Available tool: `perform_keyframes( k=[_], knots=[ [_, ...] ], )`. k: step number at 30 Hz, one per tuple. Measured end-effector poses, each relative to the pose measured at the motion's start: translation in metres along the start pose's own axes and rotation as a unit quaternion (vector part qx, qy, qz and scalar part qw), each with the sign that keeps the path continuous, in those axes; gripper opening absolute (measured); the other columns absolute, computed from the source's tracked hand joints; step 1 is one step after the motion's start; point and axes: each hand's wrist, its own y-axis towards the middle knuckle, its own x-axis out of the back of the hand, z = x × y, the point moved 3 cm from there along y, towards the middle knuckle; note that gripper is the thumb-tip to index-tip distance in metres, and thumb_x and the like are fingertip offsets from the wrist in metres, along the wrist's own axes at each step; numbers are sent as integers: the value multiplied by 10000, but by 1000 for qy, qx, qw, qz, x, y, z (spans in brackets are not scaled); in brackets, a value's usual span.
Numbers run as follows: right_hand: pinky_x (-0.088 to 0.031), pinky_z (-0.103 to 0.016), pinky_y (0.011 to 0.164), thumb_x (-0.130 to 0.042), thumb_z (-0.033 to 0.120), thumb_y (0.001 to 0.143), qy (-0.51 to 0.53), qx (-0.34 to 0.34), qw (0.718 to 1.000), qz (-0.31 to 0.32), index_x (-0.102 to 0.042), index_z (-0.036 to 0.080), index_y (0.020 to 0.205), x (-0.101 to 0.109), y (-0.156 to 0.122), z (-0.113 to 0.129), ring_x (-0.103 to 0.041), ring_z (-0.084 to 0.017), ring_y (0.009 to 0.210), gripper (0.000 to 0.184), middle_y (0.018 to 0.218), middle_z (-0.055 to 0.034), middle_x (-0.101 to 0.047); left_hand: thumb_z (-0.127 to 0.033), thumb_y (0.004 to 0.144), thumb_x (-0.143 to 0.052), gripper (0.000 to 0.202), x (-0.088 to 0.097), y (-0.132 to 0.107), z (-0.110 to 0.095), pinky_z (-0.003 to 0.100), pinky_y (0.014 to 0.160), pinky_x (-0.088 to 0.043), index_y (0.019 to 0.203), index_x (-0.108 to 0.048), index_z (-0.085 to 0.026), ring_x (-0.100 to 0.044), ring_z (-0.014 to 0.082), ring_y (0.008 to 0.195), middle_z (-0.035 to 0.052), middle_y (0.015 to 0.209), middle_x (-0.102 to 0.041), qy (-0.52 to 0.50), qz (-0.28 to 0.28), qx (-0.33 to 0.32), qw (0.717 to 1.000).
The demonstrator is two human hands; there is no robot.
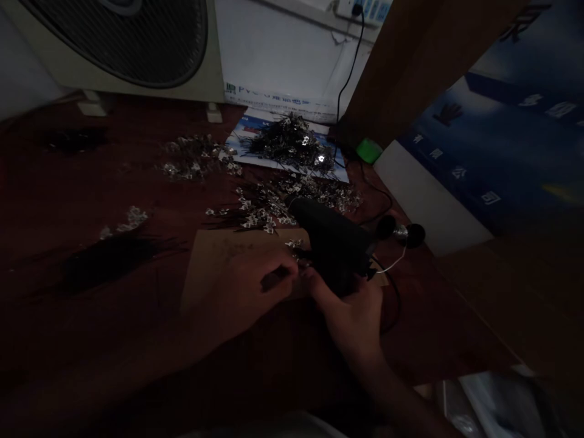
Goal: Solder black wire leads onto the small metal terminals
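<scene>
The left-hand fingers (285,272) are drawn together at the front of a black glue gun (331,243), just beside a small silver foil cluster (294,243). Poor light prevents confirming whether they pinch anything. The right-hand fingers (322,286) are clenched around the gun's grip, so the gun is held in the right hand (353,313), its front end angled away from the person and toward the left fingers.

Work in hand: two-handed handling at the gun's front end, directly above a cardboard sheet (228,261). Both forearms reach in from the bottom of the view, with the left hand (241,289) low over the sheet.

Beyond the sheet lies a scattered heap of silver pieces with dark bristle-like stems (269,210), and a denser heap (292,143) sits on a printed paper sheet (237,143). Right of the gun are two black round pads (401,232) joined by a silver band, with a thin white wire (393,263) trailing from them. A black cord (381,194) runs across the dark red worktop (114,182). At the far edge stand a box fan (137,42), a green object (368,150) and a power strip (360,9).
</scene>
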Motion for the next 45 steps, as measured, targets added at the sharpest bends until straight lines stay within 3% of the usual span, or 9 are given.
perform_keyframes(
  k=[4, 12, 17, 22, 27, 31, 36, 41, 45],
  knots=[
    [-648, -188, 686, -820, 222, 788, 8, 14, 1000, 2, -851, 217, 879, 1, -2, 1, -839, -191, 766, 96, 827, 24, -863, -222, 919, -677, 102, -1, -1, 0, 297, 832, -554, 1006, -713, -262, -724, 182, 936, -27, 1003, -770, -3, -12, -5, 1000],
    [-650, -208, 632, -802, 249, 790, -4, 8, 1000, 7, -845, 157, 869, 0, -2, 0, -830, -221, 718, 129, 805, -24, -856, -256, 968, -697, 64, 3, 1, -7, 234, 772, -553, 990, -756, -240, -726, 140, 892, -20, 980, -780, -32, -30, -21, 999],
    [-634, -153, 703, -820, 228, 790, 12, 16, 1000, 9, -867, 235, 932, -1, -2, -1, -836, -163, 785, 150, 864, 43, -867, -337, 938, -754, 99, 1, 2, -3, 222, 752, -553, 964, -777, -244, -728, 139, 868, -19, 947, -785, -97, -18, 35, 995],
    [-614, -232, 553, -844, 329, 762, -4, -30, 1000, -2, -833, 157, 829, 0, -2, -5, -773, -204, 643, 185, 725, -25, -814, -347, 926, -739, 141, -1, 0, 3, 244, 803, -557, 1031, -763, -256, -736, 160, 940, -12, 1019, -793, -129, -30, 87, 987],
    [-647, -298, 643, -846, 369, 776, 18, -64, 998, 9, -837, 149, 911, 1, -1, -7, -805, -254, 766, 258, 833, -53, -844, -383, 884, -768, 157, -2, -1, 3, 240, 651, -464, 855, -737, -232, -668, 138, 759, -36, 833, -744, -91, -21, 128, 987],
    [-649, -274, 693, -848, 366, 775, 25, -67, 997, 21, -856, 164, 972, 0, 0, -6, -820, -246, 821, 282, 903, -51, -864, -331, 913, -744, 98, -2, -1, 2, 233, 677, -456, 873, -754, -241, -673, 134, 798, -46, 867, -758, -70, -36, 102, 992],
    [-494, -210, 427, -831, 331, 753, 8, -64, 998, 6, -785, 178, 711, 1, -1, -6, -619, -139, 483, 165, 583, 19, -712, -260, 1003, -681, 68, -3, -3, 3, 226, 768, -479, 959, -728, -238, -679, 119, 851, -57, 930, -753, -15, -17, 12, 1000],
    [-615, -256, 639, -816, 336, 778, 1, -45, 999, 18, -840, 162, 846, 3, -2, -2, -753, -201, 687, 189, 772, -30, -815, -221, 1052, -593, 100, -3, -4, 3, 236, 803, -475, 981, -664, -217, -670, 120, 873, -45, 935, -720, 17, -20, -52, 998],
    [-625, -283, 655, -795, 331, 800, -16, -24, 999, 25, -862, 132, 941, 2, -2, -2, -726, -198, 641, 254, 729, -30, -785, -307, 1061, -567, 177, 0, -3, 4, 252, 751, -470, 934, -644, -211, -659, 132, 819, -30, 883, -697, -22, 8, -23, 999]
  ],
)
